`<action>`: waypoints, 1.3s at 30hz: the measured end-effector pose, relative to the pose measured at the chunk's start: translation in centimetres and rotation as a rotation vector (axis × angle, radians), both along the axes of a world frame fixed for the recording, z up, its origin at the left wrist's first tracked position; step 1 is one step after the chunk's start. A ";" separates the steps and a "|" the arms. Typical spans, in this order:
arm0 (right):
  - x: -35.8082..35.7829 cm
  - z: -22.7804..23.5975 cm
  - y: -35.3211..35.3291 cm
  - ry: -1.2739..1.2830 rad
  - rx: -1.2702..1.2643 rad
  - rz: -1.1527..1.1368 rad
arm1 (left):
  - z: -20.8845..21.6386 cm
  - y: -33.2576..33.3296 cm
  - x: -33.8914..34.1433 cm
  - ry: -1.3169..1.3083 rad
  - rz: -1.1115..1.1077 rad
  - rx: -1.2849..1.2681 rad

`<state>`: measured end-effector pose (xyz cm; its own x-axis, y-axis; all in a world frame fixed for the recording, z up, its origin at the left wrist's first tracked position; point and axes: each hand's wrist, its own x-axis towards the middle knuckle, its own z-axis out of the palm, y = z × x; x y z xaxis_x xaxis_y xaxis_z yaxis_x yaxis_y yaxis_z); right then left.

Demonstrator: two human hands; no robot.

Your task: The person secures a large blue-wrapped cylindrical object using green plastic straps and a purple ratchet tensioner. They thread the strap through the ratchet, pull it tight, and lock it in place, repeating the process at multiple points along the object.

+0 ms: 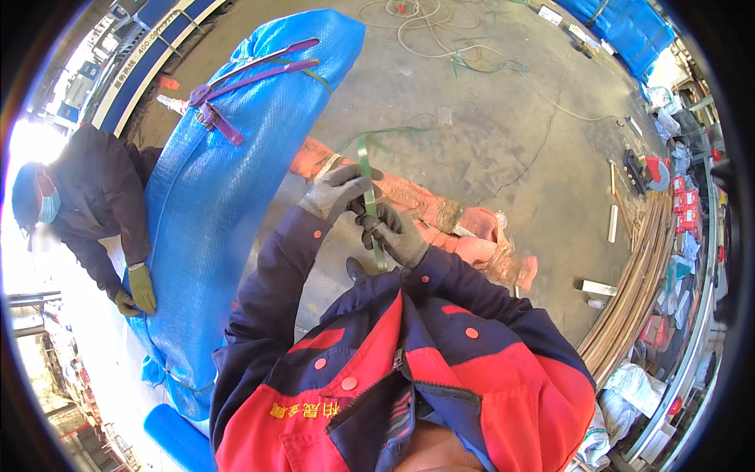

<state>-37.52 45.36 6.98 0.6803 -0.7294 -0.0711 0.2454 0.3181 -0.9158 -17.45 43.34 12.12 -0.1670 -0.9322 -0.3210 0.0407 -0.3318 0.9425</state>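
A green plastic strap (365,160) runs upright between my two gloved hands in front of my chest. My left hand (338,191), in a grey and black glove, has its fingers closed on the strap's upper part. Just below and to the right, my right hand (397,234) pinches the same strap lower down, and its lower end hangs towards my jacket. Left of my hands lies a long bundle wrapped in blue tarpaulin (224,189), with a purple strap (259,72) and buckle round its far part. Salmon-pink padding (417,200) lies on the floor beyond my hands.
At the left a co-worker (98,181) bends over the bundle, gloved hands (140,291) on its side. Hose (421,31) coils over the far floor. Long wooden strips (641,283), red boxes (686,206) and a cut-off saw (657,175) lie along the right.
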 end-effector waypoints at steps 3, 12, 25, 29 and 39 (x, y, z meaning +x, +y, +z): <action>0.3 0.1 0.8 0.097 0.099 0.091 | 0.2 0.0 -0.7 0.123 0.185 -0.130; -1.6 -0.2 -1.5 0.148 -0.373 0.468 | 3.2 1.6 -2.5 0.045 0.168 -0.066; -12.7 -8.4 -20.5 -0.844 0.640 -0.629 | -3.8 25.7 13.6 -0.207 0.463 0.431; -9.5 -13.3 -18.5 -0.326 0.186 -0.453 | -12.8 37.1 15.2 -0.544 -0.315 0.990; -20.1 -28.8 -15.6 1.219 0.243 -0.815 | -12.3 28.9 10.5 -1.433 -0.087 0.202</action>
<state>-57.65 29.73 -21.87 -0.4664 -0.7582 -0.4556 -0.4334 0.6448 -0.6296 -6.92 72.23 -0.20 0.3516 -0.8555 -0.3801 -0.9057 -0.4136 0.0933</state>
